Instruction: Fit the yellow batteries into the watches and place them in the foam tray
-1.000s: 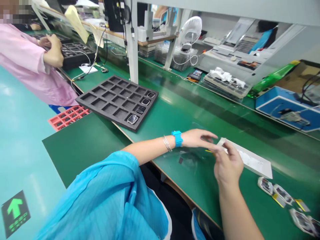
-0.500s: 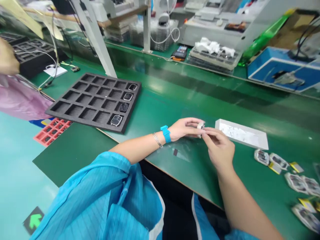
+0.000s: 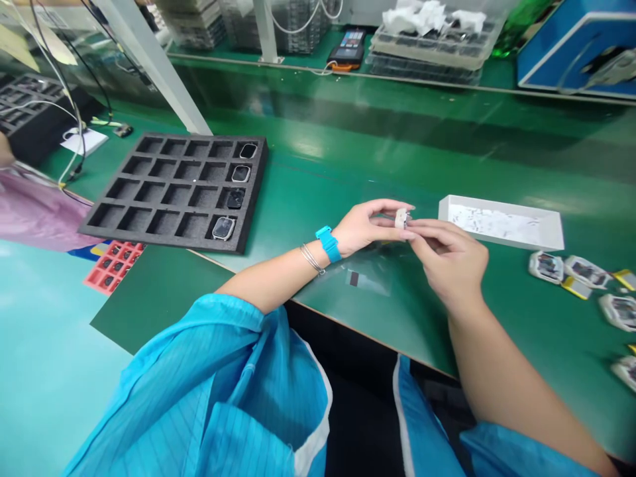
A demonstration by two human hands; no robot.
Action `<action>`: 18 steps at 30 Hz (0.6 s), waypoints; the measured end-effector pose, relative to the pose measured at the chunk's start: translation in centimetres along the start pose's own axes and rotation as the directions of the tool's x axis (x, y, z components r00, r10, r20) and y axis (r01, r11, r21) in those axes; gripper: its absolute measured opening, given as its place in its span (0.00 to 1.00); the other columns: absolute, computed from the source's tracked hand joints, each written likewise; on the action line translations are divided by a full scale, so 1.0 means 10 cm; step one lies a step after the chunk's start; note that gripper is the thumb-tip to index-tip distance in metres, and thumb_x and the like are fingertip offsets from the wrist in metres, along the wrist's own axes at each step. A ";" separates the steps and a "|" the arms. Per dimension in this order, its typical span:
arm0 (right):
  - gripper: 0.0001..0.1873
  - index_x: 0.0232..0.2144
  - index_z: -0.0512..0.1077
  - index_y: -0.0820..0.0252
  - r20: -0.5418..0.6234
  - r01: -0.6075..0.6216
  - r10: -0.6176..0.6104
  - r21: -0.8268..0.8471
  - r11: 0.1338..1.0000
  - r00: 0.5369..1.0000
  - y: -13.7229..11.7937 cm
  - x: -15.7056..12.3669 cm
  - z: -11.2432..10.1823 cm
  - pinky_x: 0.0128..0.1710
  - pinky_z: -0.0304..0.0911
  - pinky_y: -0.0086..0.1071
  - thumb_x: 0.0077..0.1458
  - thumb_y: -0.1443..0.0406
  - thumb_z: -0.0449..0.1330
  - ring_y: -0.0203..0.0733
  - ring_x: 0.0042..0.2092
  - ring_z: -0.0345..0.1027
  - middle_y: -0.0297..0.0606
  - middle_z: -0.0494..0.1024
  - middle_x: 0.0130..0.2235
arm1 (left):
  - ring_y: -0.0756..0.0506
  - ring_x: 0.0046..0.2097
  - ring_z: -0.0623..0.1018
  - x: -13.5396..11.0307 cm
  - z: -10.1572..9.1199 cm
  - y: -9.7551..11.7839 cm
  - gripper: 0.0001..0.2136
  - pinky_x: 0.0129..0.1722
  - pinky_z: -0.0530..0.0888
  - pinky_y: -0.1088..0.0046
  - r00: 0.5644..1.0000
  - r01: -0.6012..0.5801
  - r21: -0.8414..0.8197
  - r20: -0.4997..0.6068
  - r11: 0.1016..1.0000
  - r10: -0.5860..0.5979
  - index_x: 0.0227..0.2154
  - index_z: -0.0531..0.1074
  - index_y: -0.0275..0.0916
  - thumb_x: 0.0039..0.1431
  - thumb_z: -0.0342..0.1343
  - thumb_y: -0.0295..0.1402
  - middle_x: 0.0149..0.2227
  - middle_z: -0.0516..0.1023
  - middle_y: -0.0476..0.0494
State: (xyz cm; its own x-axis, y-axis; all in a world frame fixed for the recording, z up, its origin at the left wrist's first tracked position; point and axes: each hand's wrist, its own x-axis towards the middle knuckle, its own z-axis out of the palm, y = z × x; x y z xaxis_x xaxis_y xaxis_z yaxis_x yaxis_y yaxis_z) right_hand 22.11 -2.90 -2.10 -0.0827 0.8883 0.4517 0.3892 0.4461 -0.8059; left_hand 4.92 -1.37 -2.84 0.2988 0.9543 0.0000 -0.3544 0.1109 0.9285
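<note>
Between thumb and fingers, my left hand (image 3: 366, 228) grips a small whitish watch case (image 3: 401, 218), held up on edge above the green bench. My right hand (image 3: 450, 255) meets it from the right, thumb and fingertips pinched together at the case's edge; whether they hold a small part there is hidden. Beyond my right hand lies a shallow white box (image 3: 517, 232) with many tiny pieces in it. A clear plastic film with a dark square (image 3: 354, 279) rests on the bench below my hands.
A black foam tray (image 3: 163, 193) with several watches in its right column sits at left. Open watch cases (image 3: 546, 266) with yellow-tabbed parts lie at right. Red trays (image 3: 113, 266) and a co-worker's pink sleeve (image 3: 40, 209) are at far left. Behind runs a shelf with a handheld device (image 3: 348, 48).
The camera view has tilted down and shifted, so the bench things appear moved. Both hands stay together at the watch case, which is turned slightly.
</note>
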 end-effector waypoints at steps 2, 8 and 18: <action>0.02 0.29 0.81 0.50 0.002 0.014 -0.014 -0.026 1.000 1.000 0.00 0.00 0.00 0.48 0.73 0.46 0.52 0.61 0.67 0.46 0.41 0.78 0.35 0.84 0.38 | 0.41 0.50 0.78 0.00 0.00 0.00 0.32 0.57 0.71 0.54 1.000 -0.005 0.013 0.000 1.000 0.005 0.47 0.75 0.35 0.36 0.76 0.38 0.46 0.79 0.39; 0.03 0.29 0.80 0.52 0.003 0.093 -0.093 -0.111 0.989 0.996 0.04 -0.01 0.01 0.47 0.74 0.44 0.51 0.64 0.65 0.46 0.42 0.79 0.35 0.84 0.38 | 0.42 0.48 0.79 0.02 0.00 -0.02 0.29 0.55 0.73 0.56 0.998 -0.060 0.069 -0.018 0.996 0.061 0.44 0.76 0.34 0.35 0.75 0.35 0.48 0.79 0.38; 0.06 0.28 0.77 0.56 0.009 0.238 -0.243 -0.233 0.943 0.970 0.06 0.13 -0.15 0.42 0.75 0.38 0.54 0.67 0.60 0.44 0.40 0.79 0.39 0.84 0.37 | 0.46 0.42 0.80 -0.03 0.04 0.09 0.27 0.50 0.77 0.62 0.996 0.035 -0.113 -0.075 0.993 -0.043 0.47 0.75 0.39 0.41 0.74 0.34 0.44 0.81 0.43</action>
State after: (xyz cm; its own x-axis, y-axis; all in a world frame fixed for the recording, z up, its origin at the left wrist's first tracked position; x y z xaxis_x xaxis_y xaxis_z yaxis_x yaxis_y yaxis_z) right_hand 23.63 -1.63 -1.36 -0.1830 0.7543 0.6306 0.5610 0.6068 -0.5631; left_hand 4.89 -1.65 -1.83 0.2469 0.9667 -0.0678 -0.4418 0.1746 0.8799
